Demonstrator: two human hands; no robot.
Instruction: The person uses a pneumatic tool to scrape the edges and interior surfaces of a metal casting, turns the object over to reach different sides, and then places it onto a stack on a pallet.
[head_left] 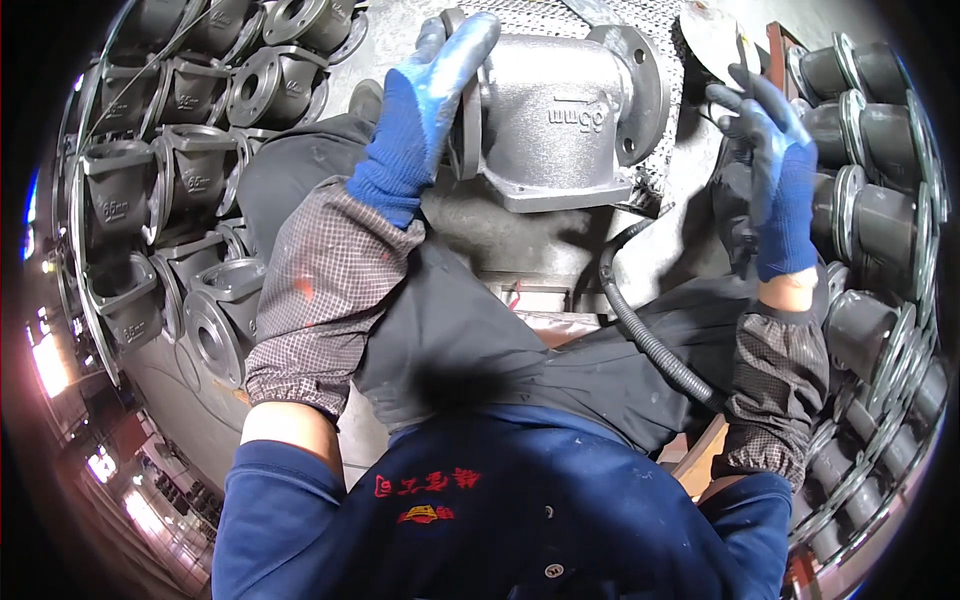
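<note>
In front of me a silvery cast-metal valve body [555, 120] with round flanges and raised lettering rests on a perforated metal surface [520, 14]. My left hand [432, 95], in a blue glove with a coated palm, grips the rim of its left flange [466, 110]; some of the fingers are hidden behind it. My right hand [775, 150], gloved the same way, is raised to the right of the valve body, apart from its right flange [640, 95]. Its fingers are spread, and nothing shows in them. Beyond those fingertips is a pale round disc [712, 40].
Dark flanged castings [195, 185] stand stacked on my left. More grey flanged castings [880, 215] are piled on my right, close to my right arm. A grey corrugated hose [645, 335] runs over my right leg. A thin cable [190, 365] lies on the floor at left.
</note>
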